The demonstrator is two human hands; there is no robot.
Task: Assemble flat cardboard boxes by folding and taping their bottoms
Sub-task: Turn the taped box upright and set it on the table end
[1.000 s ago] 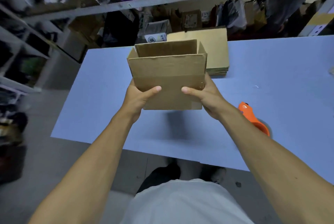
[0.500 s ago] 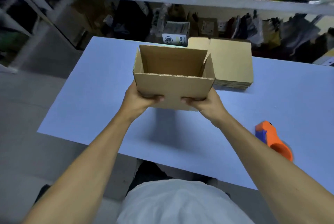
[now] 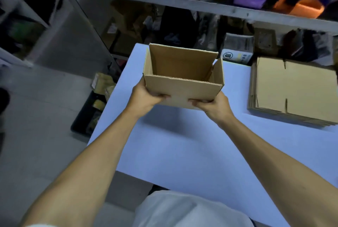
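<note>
Well out in front of the body, both bare forearms reach forward over the blue counter (image 3: 192,153) and converge on one erected cardboard box (image 3: 182,87). The left hand (image 3: 146,96) comes in from the lower left, its wrist nearly straight, palm turned inward against the box's near left corner; its fingers curl underneath the bottom edge, so this grip is closed on the box. The right hand (image 3: 214,105) mirrors it from the lower right, knuckles up, fingers tucked under the near right part of the bottom edge and likewise clamped on the cardboard. How far the fingertips reach beneath cannot be seen.

Held between the two grips, the box sits above the counter's far left part, casting a shadow on the surface below it, with its open top facing the camera and slightly tilted toward the person. Its near wall shows a corrugated top edge; the far flap stands upright, and a side flap on the right leans inward. The hands hold only the near lower edge, with the rest of the box beyond them.

To the right, well apart from the held box, a stack of flat cardboard boxes (image 3: 296,91) lies on the counter. Cluttered shelves (image 3: 182,5) run behind, blurred.
</note>
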